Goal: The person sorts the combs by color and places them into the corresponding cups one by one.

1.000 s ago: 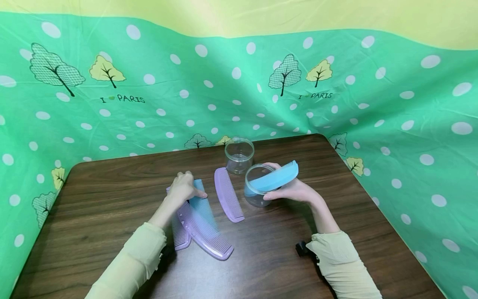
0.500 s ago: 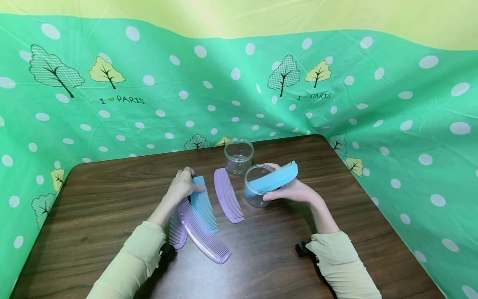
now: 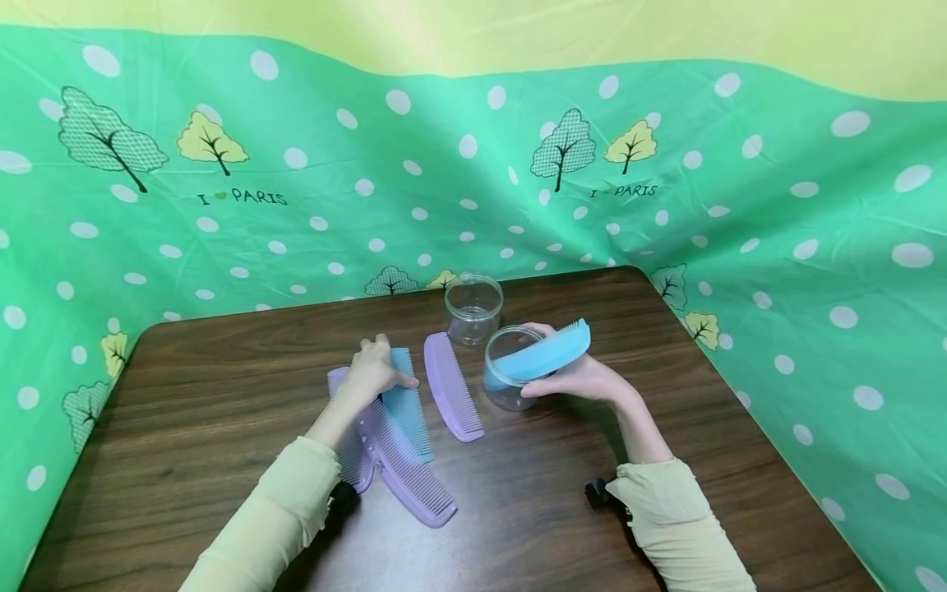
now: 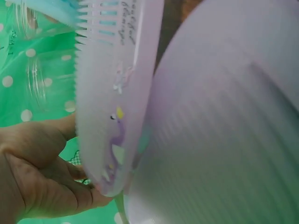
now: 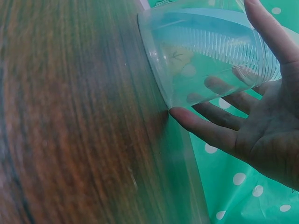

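While right hand (image 3: 584, 378) grips transparent jar (image 3: 510, 399) | left hand (image 3: 370, 372) on toothed combs (image 3: 410, 473) | hold unclear

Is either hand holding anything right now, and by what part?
Right hand: a clear jar, by its side wall. Left hand: apparently the middle purple comb, by its far end.

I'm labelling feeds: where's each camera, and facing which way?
Head: worn there, looks forward and down at the table; left hand, right hand, sleeves show.
Left wrist: worn there, faces purple combs; left hand shows.
Right wrist: worn there, faces the held jar; right hand shows.
Head and right wrist share that jar and its blue comb.
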`<state>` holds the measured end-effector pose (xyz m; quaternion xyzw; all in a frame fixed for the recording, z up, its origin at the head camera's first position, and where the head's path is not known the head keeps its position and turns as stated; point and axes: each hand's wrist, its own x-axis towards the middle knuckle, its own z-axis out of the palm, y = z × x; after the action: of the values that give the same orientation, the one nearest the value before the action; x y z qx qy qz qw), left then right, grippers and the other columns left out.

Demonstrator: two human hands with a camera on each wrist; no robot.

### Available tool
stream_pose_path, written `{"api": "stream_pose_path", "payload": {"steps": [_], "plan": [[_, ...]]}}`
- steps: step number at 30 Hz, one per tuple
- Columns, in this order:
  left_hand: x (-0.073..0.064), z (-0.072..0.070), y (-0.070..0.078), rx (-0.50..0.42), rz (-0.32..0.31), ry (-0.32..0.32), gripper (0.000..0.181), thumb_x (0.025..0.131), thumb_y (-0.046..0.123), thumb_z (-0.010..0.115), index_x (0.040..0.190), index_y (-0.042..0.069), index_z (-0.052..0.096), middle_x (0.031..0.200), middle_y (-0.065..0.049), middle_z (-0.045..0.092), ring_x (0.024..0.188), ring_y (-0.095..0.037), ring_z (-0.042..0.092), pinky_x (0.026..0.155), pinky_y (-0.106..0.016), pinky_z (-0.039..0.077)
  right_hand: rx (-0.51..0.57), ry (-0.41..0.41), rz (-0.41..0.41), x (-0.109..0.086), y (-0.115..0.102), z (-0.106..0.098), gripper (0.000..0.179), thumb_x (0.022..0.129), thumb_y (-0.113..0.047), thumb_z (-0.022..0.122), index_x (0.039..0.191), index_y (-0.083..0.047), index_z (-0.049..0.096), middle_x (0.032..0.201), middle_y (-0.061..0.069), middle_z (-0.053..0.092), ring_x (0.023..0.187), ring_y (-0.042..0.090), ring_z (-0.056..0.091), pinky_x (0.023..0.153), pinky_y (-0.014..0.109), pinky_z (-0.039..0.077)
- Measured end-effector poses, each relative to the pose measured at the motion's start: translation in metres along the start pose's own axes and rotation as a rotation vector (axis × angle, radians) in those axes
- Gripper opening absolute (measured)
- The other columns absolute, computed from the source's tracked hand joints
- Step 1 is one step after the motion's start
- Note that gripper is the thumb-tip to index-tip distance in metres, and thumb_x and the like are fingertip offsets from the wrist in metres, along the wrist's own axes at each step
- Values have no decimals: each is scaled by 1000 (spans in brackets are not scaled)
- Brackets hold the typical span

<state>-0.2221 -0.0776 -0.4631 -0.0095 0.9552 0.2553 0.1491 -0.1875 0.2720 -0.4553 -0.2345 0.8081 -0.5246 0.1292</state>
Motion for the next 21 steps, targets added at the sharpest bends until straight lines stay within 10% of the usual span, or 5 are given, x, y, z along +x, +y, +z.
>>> {"api": "stream_pose_path", "payload": {"steps": [10, 21], "plan": [[9, -4, -14, -98, 11, 8, 82, 85, 36, 84, 145, -4, 45, 144, -31, 53, 132, -49, 53, 112, -57, 45, 10, -9, 2, 0, -2, -1, 97, 80, -13, 88, 158, -9, 30, 155, 27, 42, 136, 34, 51, 106, 23, 46], [12, -19, -15, -259, 163, 16, 61, 98, 18, 70, 149, 0, 43, 132, -26, 61, 117, -37, 63, 94, -44, 58, 1, -2, 1, -1, -1, 0, 96, 80, -10, 88, 157, -12, 32, 158, 26, 40, 132, 30, 53, 105, 21, 46]]}}
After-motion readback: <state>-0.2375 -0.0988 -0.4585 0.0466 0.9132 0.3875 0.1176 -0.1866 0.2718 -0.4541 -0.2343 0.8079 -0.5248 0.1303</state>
